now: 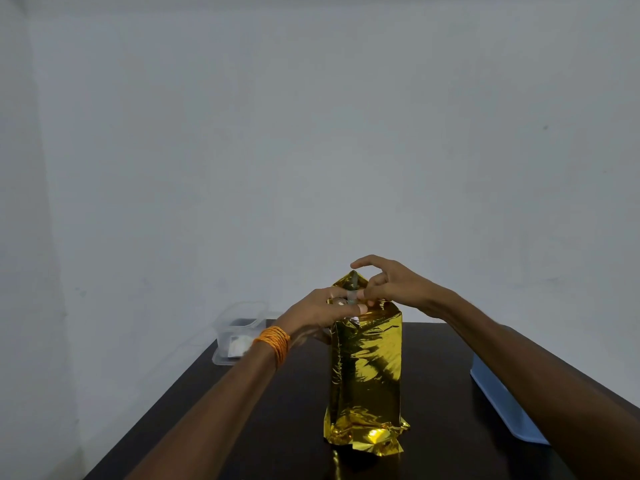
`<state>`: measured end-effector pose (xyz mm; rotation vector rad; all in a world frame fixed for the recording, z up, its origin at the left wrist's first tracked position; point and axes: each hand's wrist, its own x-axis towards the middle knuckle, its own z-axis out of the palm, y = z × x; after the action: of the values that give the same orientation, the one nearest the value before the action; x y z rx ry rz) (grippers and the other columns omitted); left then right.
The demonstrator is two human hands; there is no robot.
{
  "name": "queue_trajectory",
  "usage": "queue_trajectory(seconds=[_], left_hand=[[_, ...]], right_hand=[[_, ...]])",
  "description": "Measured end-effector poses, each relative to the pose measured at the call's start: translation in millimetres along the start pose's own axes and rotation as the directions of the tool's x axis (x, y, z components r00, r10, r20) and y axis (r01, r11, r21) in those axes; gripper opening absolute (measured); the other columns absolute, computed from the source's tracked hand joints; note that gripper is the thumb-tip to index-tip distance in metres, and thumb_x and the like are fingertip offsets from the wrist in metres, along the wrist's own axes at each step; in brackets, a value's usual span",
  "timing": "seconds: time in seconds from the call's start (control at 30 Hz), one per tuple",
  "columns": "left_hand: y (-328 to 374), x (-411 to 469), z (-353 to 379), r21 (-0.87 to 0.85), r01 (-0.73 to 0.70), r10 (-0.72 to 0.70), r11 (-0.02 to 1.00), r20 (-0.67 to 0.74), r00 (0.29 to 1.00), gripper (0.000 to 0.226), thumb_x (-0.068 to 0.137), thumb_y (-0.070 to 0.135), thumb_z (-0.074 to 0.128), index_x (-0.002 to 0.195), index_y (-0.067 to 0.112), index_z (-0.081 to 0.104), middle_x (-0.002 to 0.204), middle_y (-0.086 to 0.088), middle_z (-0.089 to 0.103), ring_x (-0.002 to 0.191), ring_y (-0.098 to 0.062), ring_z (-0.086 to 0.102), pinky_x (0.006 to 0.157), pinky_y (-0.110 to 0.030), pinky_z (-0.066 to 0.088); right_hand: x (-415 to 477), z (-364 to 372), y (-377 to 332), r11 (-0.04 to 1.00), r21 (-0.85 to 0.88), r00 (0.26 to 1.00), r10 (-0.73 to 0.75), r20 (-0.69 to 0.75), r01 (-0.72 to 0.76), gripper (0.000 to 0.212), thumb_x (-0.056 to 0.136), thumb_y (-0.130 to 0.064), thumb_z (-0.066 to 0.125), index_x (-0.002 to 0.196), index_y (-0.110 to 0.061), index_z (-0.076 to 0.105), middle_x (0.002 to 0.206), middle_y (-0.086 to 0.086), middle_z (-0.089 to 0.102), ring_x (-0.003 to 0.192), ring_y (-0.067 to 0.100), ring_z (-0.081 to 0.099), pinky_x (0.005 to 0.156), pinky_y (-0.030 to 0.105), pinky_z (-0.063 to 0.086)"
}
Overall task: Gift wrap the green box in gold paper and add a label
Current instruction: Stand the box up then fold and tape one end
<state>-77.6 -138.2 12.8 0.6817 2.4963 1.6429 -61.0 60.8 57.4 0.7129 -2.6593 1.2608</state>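
Observation:
A tall box wrapped in shiny gold paper [367, 368] stands upright in the middle of the dark table [277, 410]. No green shows through the paper. Its top end has a folded gold flap sticking up in a point. My left hand [322, 310], with orange thread round the wrist, lies across the top of the package with fingers flat on the folded paper. My right hand [388, 285] is over the same top end, thumb and fingers pinching a strip of clear tape [352, 292] against the flap, index finger raised.
A clear plastic container [239, 330] with small items inside sits at the table's far left corner. A blue tray [502, 403] lies along the right edge. A pale wall stands behind the table.

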Motion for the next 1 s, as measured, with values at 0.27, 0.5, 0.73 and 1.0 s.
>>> queue_trajectory(seconds=[0.27, 0.5, 0.73, 1.0], left_hand=[[-4.8, 4.1, -0.3, -0.004, -0.004, 0.004, 1.000, 0.004, 1.000, 0.051, 0.075, 0.048, 0.079, 0.121, 0.031, 0.065, 0.124, -0.004, 0.062, 0.118, -0.026, 0.057, 0.094, -0.054, 0.052], [-4.5, 7.5, 0.0, 0.016, -0.028, 0.028, 0.999, -0.007, 1.000, 0.045, 0.073, 0.049, 0.079, 0.112, 0.028, 0.069, 0.116, -0.002, 0.067, 0.113, -0.024, 0.060, 0.100, -0.054, 0.049], [-2.4, 5.5, 1.3, 0.011, 0.021, -0.021, 1.000, -0.016, 1.000, 0.035, 0.079, 0.042, 0.078, 0.108, 0.025, 0.067, 0.125, -0.003, 0.060, 0.118, -0.026, 0.055, 0.091, -0.051, 0.054], [3.1, 3.0, 4.0, 0.056, 0.027, -0.025, 0.998, -0.033, 0.999, 0.053, 0.081, 0.045, 0.075, 0.130, 0.029, 0.060, 0.130, -0.004, 0.052, 0.122, -0.029, 0.051, 0.072, -0.034, 0.054]], right_hand=[[5.5, 1.0, 2.5, 1.000, -0.010, 0.999, 0.027, 0.029, -0.026, 0.053, 0.089, -0.017, 0.072, 0.135, -0.026, 0.047, 0.086, 0.005, 0.075, 0.082, 0.019, 0.074, 0.071, 0.026, 0.056], [13.4, 0.0, 0.7, 0.991, -0.127, 0.998, 0.051, 0.045, -0.045, 0.062, 0.085, -0.012, 0.074, 0.138, -0.023, 0.043, 0.083, 0.006, 0.073, 0.073, 0.016, 0.071, 0.068, 0.028, 0.055], [26.3, -2.3, -4.8, 0.841, -0.533, 0.996, 0.081, -0.045, -0.092, 0.078, 0.081, -0.046, 0.076, 0.147, -0.030, 0.038, 0.147, 0.007, 0.048, 0.125, 0.026, 0.050, 0.098, 0.036, 0.045], [10.3, -5.9, 23.0, 0.858, -0.483, 0.972, 0.075, -0.224, -0.178, 0.060, 0.087, -0.049, 0.070, 0.139, -0.030, 0.047, 0.129, 0.004, 0.062, 0.105, 0.022, 0.061, 0.085, 0.035, 0.049]])
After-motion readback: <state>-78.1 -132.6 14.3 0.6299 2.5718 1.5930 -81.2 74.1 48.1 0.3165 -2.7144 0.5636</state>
